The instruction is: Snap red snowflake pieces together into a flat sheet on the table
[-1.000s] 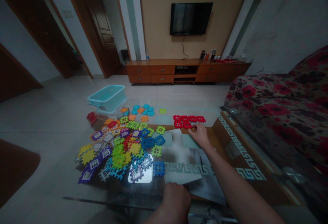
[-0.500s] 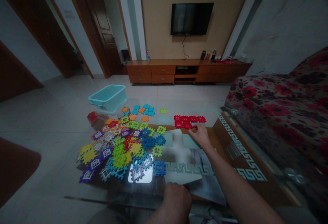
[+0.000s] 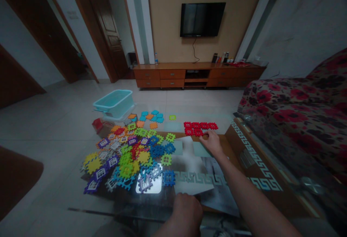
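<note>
My right hand (image 3: pixel 211 143) reaches over the far side of the glass table, with thumb and fingertips pinched at the right edge of a red interlocking tile (image 3: pixel 198 132). That tile is in the nearer of two rows of red window tiles (image 3: pixel 204 125), laid edge to edge. My left hand (image 3: pixel 187 208) is a closed fist at the near table edge; no tile shows in it. To its upper left spreads a heap of mixed tiles, including a yellow tile (image 3: pixel 143 156), a purple window tile (image 3: pixel 101 172) and a blue window tile (image 3: pixel 168 177).
Light-blue tiles (image 3: pixel 157 116) and orange tiles (image 3: pixel 153 125) lie at the table's far side, near a lone green frame tile (image 3: pixel 172 117). Beyond the far left corner is a turquoise bin (image 3: pixel 119 103). A flowered sofa (image 3: pixel 284 103) stands at the right.
</note>
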{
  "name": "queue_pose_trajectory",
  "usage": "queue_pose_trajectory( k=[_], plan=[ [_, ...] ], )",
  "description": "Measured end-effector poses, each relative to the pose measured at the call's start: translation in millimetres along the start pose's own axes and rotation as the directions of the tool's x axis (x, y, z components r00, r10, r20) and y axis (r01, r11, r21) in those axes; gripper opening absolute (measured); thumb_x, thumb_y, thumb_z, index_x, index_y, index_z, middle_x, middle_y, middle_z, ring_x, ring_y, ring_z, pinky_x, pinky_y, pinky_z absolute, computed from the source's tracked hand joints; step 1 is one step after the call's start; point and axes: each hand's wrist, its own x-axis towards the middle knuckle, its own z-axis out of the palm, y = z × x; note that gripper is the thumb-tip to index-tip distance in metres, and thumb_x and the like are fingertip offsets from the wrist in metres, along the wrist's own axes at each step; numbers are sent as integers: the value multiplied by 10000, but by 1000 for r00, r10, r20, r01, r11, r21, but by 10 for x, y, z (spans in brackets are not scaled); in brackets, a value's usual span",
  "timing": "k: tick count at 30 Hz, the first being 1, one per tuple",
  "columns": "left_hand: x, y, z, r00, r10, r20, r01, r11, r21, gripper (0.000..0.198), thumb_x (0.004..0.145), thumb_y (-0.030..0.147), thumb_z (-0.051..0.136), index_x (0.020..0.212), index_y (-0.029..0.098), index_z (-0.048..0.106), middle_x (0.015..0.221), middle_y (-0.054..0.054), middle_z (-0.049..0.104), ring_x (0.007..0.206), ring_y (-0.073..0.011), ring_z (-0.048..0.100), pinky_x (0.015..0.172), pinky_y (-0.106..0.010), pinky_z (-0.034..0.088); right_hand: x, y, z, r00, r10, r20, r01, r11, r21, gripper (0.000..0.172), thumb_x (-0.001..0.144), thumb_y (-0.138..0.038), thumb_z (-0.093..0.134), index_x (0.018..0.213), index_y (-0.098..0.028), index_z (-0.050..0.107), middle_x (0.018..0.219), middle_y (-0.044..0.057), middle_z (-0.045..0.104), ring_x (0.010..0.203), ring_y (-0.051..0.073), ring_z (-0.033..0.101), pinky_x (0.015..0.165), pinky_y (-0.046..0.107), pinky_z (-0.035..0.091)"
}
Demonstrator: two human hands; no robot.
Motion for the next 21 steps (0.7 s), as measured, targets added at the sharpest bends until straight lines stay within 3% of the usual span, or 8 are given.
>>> queue_pose_trajectory(
  k=[21],
  plan=[
    [13, -16, 25, 1000, 1, -16, -1, 1000, -1, 485, 770, 393, 760, 1154, 103, 696, 1135, -207, 707, 1061, -361, 669, 866, -456, 556, 17, 6, 12, 999, 33, 0, -33, 999, 6, 169, 728, -348, 591, 704, -190, 647, 772, 88, 675, 742, 236, 612, 740, 355, 484]
  ],
)
